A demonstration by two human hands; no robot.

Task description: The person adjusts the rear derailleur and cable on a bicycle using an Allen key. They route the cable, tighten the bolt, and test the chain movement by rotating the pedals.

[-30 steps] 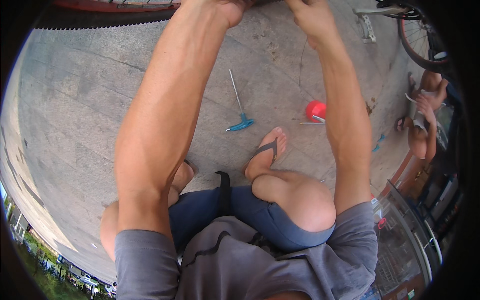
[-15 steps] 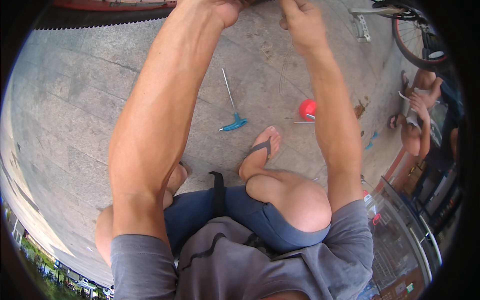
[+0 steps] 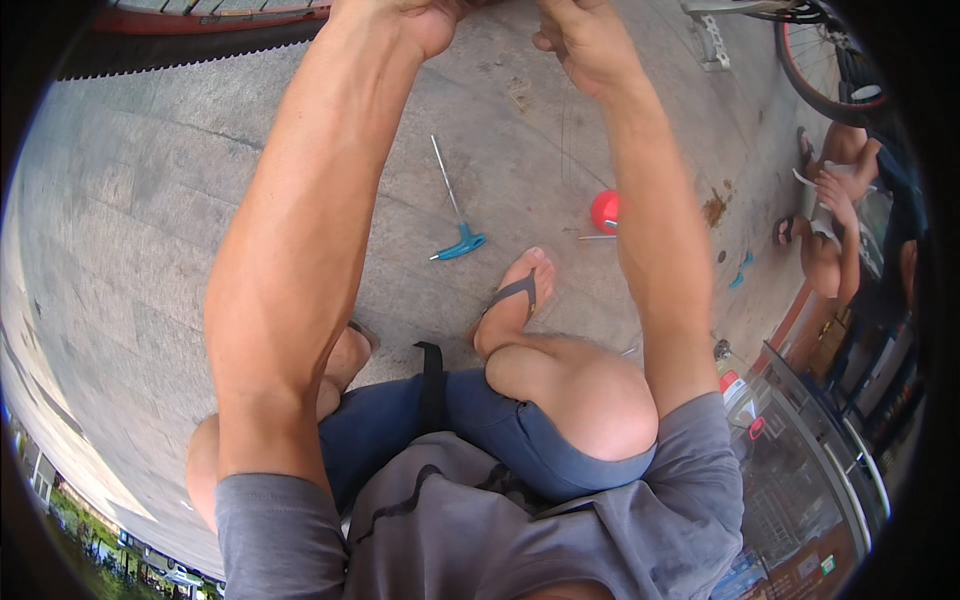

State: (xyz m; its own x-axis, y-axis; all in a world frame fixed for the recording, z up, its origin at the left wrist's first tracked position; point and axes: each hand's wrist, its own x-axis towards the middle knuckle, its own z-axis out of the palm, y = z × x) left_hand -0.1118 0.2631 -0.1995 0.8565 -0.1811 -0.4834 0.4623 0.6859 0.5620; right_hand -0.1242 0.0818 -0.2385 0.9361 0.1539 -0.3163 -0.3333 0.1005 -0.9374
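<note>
Both my arms stretch up to the top edge of the picture. My left hand point(image 3: 428, 28) shows mainly its wrist and the heel of the palm, with the fingers cut off or hidden. A dark part shows beside it at the edge, too little to name. My right hand point(image 3: 590, 48) is closed, fingers curled together, and what they grip is hidden. Below it, a thin wire-like line point(image 3: 565, 140) runs down against the floor. Left of my left hand is a bicycle wheel with a black knobbly tyre point(image 3: 190, 50) and a red rim.
A blue T-handle hex key point(image 3: 460, 243) lies on the paved floor point(image 3: 130, 190) before my sandalled foot point(image 3: 520, 295). Near my right forearm are a red round object point(image 3: 605, 211) and a thin rod point(image 3: 597, 237). Right: another bicycle wheel point(image 3: 815, 75), a seated person point(image 3: 845, 205), a glass case point(image 3: 790, 490).
Both hands have shifted slightly left in the picture, and the floor things have shifted a little left too. More of the red-rimmed wheel shows at the upper left.
</note>
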